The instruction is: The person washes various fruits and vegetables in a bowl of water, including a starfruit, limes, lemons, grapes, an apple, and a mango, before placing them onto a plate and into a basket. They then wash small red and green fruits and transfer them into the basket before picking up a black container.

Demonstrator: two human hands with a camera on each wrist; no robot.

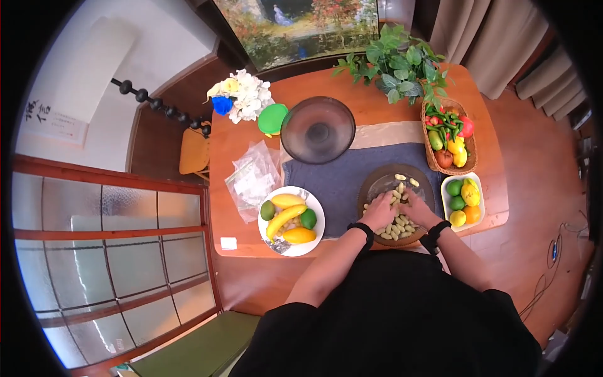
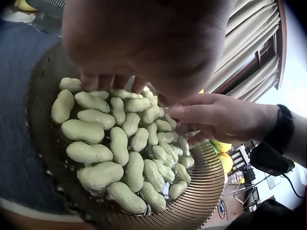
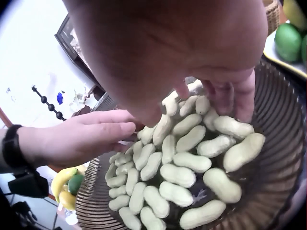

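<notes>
A brown ribbed see-through bowl (image 1: 422,179) holds many pale unshelled peanuts (image 1: 396,230), with wet-looking glints among them. My left hand (image 1: 379,212) reaches down over the left of the heap, its fingertips among the peanuts at the far side. From the right, my right hand (image 1: 419,210) dips its fingers into the same heap. The two hands are close together, thumbs near each other in the right wrist view. Their fingers are loosely bent and their tips partly hidden behind palms and peanuts (image 3: 175,175). No peanut shows lifted in either hand.
A fruit plate (image 1: 319,231) stands left of the bowl, beside plastic bags (image 1: 252,179). Behind is a large dark dish (image 1: 317,129) on a blue cloth (image 1: 336,182). On the right are a wicker basket (image 1: 431,154) of vegetables and a white fruit tray (image 1: 481,207).
</notes>
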